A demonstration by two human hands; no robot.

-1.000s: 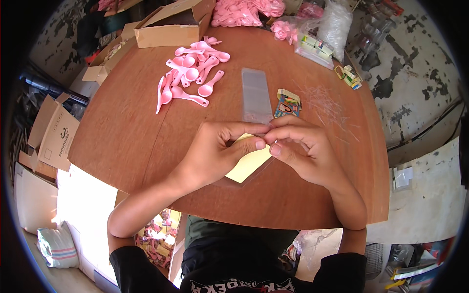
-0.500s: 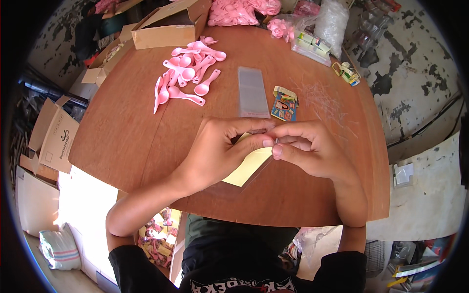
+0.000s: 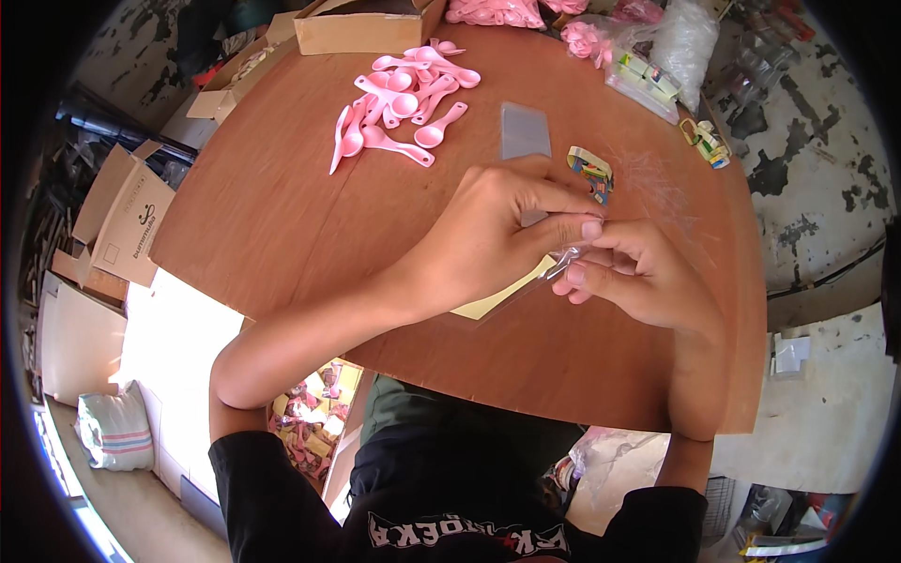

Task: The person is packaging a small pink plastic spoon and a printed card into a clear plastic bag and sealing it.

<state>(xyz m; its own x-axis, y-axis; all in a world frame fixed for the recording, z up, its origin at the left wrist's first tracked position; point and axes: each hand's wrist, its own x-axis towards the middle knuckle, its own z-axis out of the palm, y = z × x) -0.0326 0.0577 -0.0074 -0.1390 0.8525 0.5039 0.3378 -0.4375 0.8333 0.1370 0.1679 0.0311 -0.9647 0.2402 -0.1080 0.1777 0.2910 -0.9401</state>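
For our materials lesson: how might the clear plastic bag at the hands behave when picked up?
The clear plastic bag would probably be floppy and light, since its film looks thin and crinkled. Its glossy surface suggests it may feel slippery. The yellow paper against it might stiffen it slightly, as its visible edge looks straight.

On the brown wooden counter [image 3: 310,235] are laid piled pink spoons [image 3: 405,103], clear plastic sleeves [image 3: 524,131], a small colourful packet [image 3: 589,167], scattered clear strips [image 3: 654,183] and, by the right edge, yellowish pieces [image 3: 706,144].
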